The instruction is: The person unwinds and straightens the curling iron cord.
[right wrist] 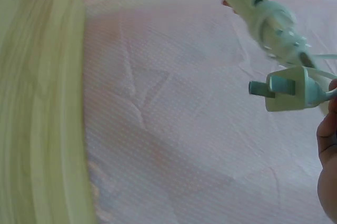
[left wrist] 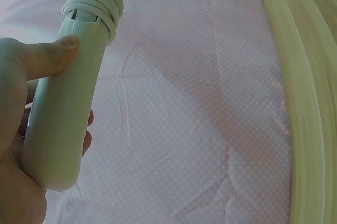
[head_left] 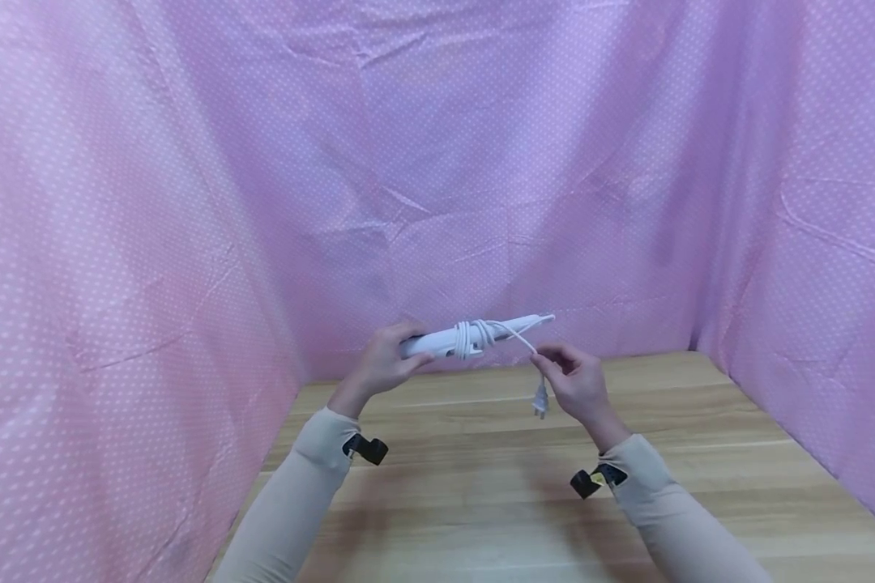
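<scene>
My left hand (head_left: 386, 360) grips one rounded end of a long white hair straightener (head_left: 433, 343), held in the air and tilted up to the right. In the left wrist view the thumb lies along the straightener's body (left wrist: 63, 103), just below the coils. Several turns of white cord (head_left: 463, 338) wrap its middle. The right hand (head_left: 582, 387) pinches the loose part of this cord between thumb and fingertips. A two-pin plug (head_left: 540, 400) hangs below those fingers; its flat pins point left in the right wrist view, where the plug (right wrist: 288, 90) is close up.
Below the hands is a light wooden tabletop (head_left: 467, 486). Pink dotted cloth (head_left: 437, 162) hangs behind it and on both sides. A small black camera is worn on each wrist.
</scene>
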`<state>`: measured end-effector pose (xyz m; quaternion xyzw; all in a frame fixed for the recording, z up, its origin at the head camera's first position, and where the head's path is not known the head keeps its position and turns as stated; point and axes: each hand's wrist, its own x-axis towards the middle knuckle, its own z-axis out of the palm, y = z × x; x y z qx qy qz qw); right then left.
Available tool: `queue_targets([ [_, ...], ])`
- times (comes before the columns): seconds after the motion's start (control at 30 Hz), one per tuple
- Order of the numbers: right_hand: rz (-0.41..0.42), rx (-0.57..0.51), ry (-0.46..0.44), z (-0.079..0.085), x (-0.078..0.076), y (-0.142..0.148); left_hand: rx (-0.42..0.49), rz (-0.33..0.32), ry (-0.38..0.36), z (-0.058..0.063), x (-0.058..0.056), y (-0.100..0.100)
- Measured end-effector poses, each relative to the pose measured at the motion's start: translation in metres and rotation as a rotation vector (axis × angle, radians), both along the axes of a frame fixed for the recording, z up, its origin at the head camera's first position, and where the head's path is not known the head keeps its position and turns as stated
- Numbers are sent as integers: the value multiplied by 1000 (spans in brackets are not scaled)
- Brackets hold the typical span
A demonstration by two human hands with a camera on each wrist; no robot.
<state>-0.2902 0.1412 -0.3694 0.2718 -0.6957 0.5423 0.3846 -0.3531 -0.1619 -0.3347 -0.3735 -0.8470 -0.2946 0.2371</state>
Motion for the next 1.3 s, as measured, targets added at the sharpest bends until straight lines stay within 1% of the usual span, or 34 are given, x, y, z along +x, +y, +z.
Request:
queue_targets([
  [0.13, 0, 22, 66, 7, 2, 12, -22, 4, 3, -4, 0, -5],
  [0.2, -2, 13, 70, 11, 1, 20, -24, -5, 4, -5, 0, -7],
  [0.23, 7, 7, 66, 12, 0, 25, -25, -7, 5, -5, 1, -9],
  [0.3, -6, -1, 41, 16, -1, 33, -18, -18, 4, -5, 2, -12],
  [0.37, -43, -7, 6, 17, -6, 42, -22, -22, 6, -5, 2, -15],
  [0.4, -61, -5, -8, 15, -11, 46, -22, -25, 6, -4, 3, -16],
  [0.47, -127, 18, -44, 10, -18, 53, -21, -37, 4, -4, 5, -18],
  [0.53, -173, 48, -65, 1, -28, 59, -22, -48, 2, -3, 7, -20],
  [0.57, -189, 72, -77, -5, -33, 62, -21, -55, 1, -3, 7, -20],
  [0.63, -192, 117, -115, -13, -39, 66, -14, -71, 1, -2, 9, -20],
  [0.77, -139, 198, -229, -28, -44, 67, 8, -98, 10, 0, 9, -20],
  [0.87, -97, 261, -291, -35, -44, 65, 28, -118, 7, 3, 10, -18],
  [1.0, -57, 372, -316, -42, -41, 60, 38, -120, -2, 8, 12, -16],
  [1.1, -11, 418, -345, -47, -39, 55, 41, -120, 6, 10, 11, -15],
  [1.2, 82, 424, -395, -51, -36, 52, 46, -126, 31, 11, 10, -14],
  [1.3, 189, 425, -410, -50, -28, 48, 44, -115, 53, 12, 8, -14],
])
